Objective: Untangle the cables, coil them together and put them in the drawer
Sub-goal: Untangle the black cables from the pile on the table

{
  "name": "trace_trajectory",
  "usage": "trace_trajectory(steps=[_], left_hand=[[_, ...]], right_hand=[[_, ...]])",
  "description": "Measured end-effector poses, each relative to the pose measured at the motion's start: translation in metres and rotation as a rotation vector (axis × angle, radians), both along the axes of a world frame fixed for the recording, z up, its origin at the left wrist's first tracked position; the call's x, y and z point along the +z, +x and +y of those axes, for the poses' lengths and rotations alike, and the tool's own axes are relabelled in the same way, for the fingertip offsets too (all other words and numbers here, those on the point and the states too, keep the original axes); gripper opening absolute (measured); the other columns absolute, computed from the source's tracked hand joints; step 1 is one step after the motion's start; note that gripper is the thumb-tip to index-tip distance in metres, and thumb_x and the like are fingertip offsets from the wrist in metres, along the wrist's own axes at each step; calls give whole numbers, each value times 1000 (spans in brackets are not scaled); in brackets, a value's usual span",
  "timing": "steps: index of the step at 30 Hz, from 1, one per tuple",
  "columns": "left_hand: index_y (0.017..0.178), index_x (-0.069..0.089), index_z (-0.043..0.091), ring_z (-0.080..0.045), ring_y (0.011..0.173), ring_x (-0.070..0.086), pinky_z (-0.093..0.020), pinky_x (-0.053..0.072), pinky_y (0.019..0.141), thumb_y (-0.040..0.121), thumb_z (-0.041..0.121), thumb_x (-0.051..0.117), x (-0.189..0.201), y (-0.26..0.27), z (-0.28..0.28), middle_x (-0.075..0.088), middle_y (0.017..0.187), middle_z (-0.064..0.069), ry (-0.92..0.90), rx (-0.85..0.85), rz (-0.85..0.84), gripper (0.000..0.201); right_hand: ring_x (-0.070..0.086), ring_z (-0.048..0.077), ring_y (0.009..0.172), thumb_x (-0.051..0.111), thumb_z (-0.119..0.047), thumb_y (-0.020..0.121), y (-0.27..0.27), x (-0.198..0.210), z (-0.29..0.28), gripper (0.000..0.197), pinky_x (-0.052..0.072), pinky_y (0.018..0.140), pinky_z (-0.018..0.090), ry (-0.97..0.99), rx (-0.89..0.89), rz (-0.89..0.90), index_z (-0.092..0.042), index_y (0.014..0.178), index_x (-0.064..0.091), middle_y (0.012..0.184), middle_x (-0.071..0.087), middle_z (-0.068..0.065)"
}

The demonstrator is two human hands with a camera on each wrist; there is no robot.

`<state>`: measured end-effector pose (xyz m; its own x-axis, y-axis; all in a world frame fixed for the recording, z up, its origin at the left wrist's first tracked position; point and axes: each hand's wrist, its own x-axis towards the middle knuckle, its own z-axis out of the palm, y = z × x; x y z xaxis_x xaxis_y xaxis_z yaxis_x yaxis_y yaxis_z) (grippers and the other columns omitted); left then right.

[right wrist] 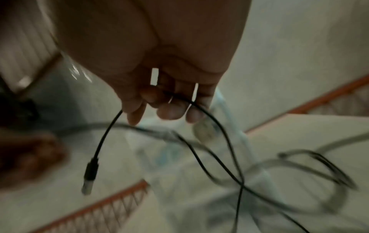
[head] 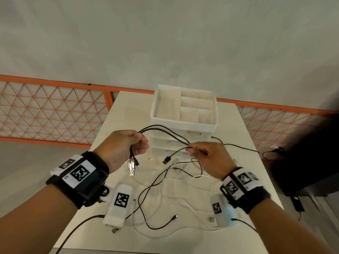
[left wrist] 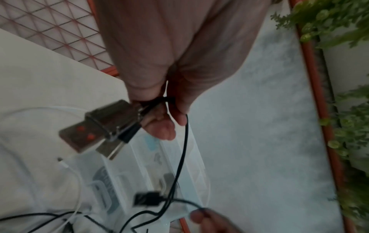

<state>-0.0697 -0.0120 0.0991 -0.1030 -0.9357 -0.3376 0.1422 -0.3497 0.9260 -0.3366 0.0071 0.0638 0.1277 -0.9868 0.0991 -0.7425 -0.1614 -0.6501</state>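
Above the white table [head: 128, 107], my left hand [head: 126, 143] grips a bundle of black cables [head: 165, 130], and their USB plugs [head: 132, 166] dangle below the fist [left wrist: 159, 102]. The silver plugs [left wrist: 95, 126] hang close to the left wrist camera. My right hand [head: 203, 153] pinches one black cable [right wrist: 209, 119] near its end, and its black plug [head: 167, 160] hangs free [right wrist: 90, 171]. More black and white cables [head: 159, 191] lie tangled on the table below both hands. The white drawer unit [head: 183, 110] stands just behind the hands, its drawers shut.
An open divided tray [head: 211, 123] tops the drawer unit. An orange lattice fence [head: 55, 109] runs behind the table. A dark object [head: 311, 162] sits at the right beside the table edge. Green plants [left wrist: 339, 31] show in the left wrist view.
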Motion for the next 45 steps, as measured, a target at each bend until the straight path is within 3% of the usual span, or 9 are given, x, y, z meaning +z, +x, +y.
trace_trajectory(steps=[4,12,19,24,27,31,35,41,45], left_hand=[[107,60,-20,-32,99,72,-30,60,82,98,-3,49,8,-8,2,70,109,-27,-30,-128,111,22],[91,64,2,-9,43,31,-20,27,45,104,19,46,31,-38,7,50,58,0,-171,-282,-108,28],[90,71,7,-13,47,23,-24,23,45,89,26,70,41,-4,-1,30,53,2,-340,-138,-254,19],[84,75,19,-12,41,25,-21,24,42,92,40,64,22,-2,-2,31,45,6,-333,-102,-513,25],[80,73,11,-15,44,21,-23,20,43,97,36,58,12,-6,-5,31,47,7,-224,35,-362,34],[80,68,9,-10,43,21,-21,20,40,96,13,58,24,-6,-8,29,46,9,-193,79,-137,18],[86,67,5,-7,41,22,-18,20,38,93,8,60,34,-6,-10,27,49,9,-202,41,-21,10],[101,67,4,-7,42,28,-19,24,42,91,16,65,33,-44,-7,46,61,3,-198,-78,58,16],[98,68,6,-8,48,31,-18,29,45,90,24,70,30,-75,-4,50,61,5,-289,-256,-42,20]], right_hand=[[65,0,77,67,-25,94,31,64,6,14,43,70,8,-26,225,15,-21,95,81,82,76,-11],[51,2,50,71,-16,89,41,69,-9,11,34,53,9,-45,100,-66,-18,79,76,48,55,-18],[68,25,92,63,-39,95,-34,-4,-23,20,47,78,26,231,-294,190,-27,95,79,87,74,3],[64,23,59,56,-39,96,-28,46,-35,19,52,57,38,-170,-340,-390,-30,85,69,66,67,-4],[61,21,53,59,-45,94,-29,66,-42,20,52,54,37,-272,-338,-468,-29,86,67,64,69,-3],[63,14,47,64,-35,94,-54,27,-38,17,55,48,27,269,-418,-54,-24,81,63,74,75,9],[56,17,46,66,-36,92,-67,11,-38,20,40,43,19,289,-552,-189,-23,78,71,72,73,10],[50,11,50,59,-42,98,1,98,-19,40,43,50,19,114,-34,-336,-17,74,77,55,65,-14],[57,21,51,54,-30,103,28,118,-14,38,47,49,26,-3,92,-429,0,82,67,61,68,0]])
